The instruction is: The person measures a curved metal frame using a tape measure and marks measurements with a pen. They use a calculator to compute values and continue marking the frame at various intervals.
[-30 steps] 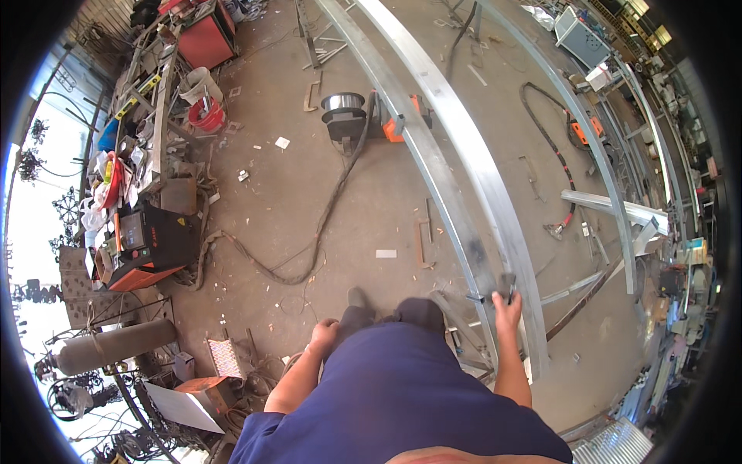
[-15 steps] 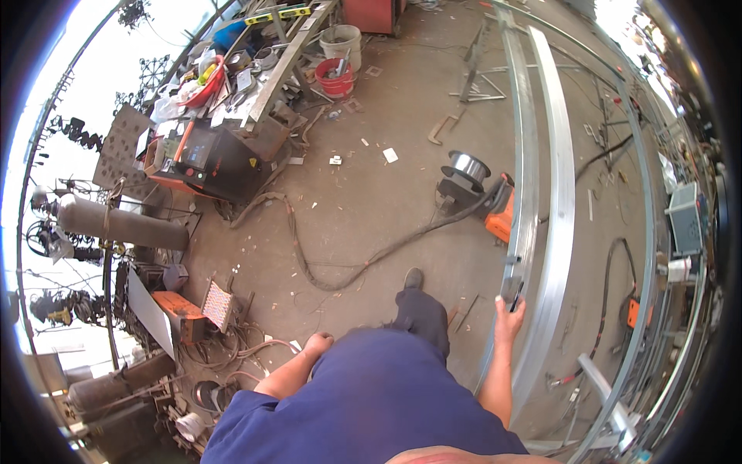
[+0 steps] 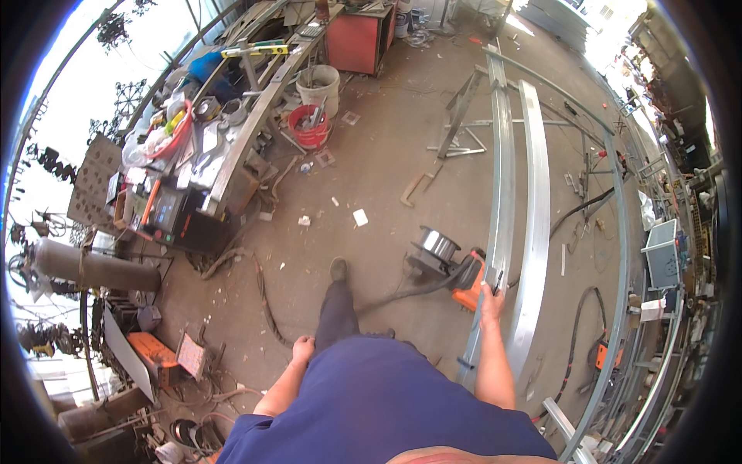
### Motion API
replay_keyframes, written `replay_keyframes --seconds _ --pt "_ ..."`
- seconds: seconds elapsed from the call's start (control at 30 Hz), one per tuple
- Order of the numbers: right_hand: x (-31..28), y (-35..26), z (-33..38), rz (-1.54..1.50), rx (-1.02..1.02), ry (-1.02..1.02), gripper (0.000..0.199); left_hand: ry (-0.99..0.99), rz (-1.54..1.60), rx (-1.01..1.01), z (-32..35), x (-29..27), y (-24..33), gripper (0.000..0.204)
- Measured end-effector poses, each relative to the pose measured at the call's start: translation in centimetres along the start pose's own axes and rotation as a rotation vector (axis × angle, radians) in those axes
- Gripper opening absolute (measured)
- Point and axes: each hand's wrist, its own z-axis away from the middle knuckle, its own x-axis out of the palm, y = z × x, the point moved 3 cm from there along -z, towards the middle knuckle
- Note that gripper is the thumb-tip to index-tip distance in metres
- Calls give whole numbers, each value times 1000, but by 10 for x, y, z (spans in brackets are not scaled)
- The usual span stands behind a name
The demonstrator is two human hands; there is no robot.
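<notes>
Grey beam (image 3: 502, 155): runs lengthwise right of the torso, from the body's right side to the far stand (image 3: 456, 124); bears a small dark fitting (image 3: 465, 362) on the near stretch.
Right grip (image 3: 491, 305): closes round a small dark tool (image 3: 499, 279) at the grey beam, with thumb and fingers drawn close together; too small to tell whether touching the metal.
Left grip (image 3: 304, 349): hangs beside the left thigh, with fingers curled; cannot tell how tightly.
Long metal: counts three lengths, namely the grey beam, a brighter beam (image 3: 536, 193) just beside, and a rail (image 3: 621, 224) farther right.
Buckets: count two, one white (image 3: 318, 83) and one red (image 3: 309, 129), near the desk (image 3: 249, 135).
Wire spool (image 3: 439, 243): counts one, just left of the grey beam, next to an orange machine (image 3: 467, 292) partly hidden behind that beam.
Gap between beams: stays narrow.
Floor (image 3: 371, 166): opens wide between desk and grey beam, with scattered scraps; offers a slimmer strip between brighter beam and rail.
</notes>
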Motion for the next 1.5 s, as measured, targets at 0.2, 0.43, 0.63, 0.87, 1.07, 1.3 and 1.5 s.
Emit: replay_keyframes --seconds 0.2,0.43,0.63,0.87,1.07,1.3,1.5 --pt "76 -37 -53 -36 138 13 55 -220 -468 355 -135 -12 126 42" --pt "112 -62 -160 112 141 83 58 -338 15 -5 -180 -44 309 47" --pt "125 -60 -280 285 213 116 63 -295 44 9 -204 -33 377 42" --pt "155 -117 -323 958 -1 328 67 -83 104 -54 -223 -5 399 39" --pt "144 -117 -318 724 300 292 93 -283 -197 319 -306 10 470 40" --pt "151 -137 -269 547 239 476 79 -551 -408 298 -383 16 565 38" --pt "207 -105 -115 211 357 608 47 -895 -552 268 -388 45 640 31"
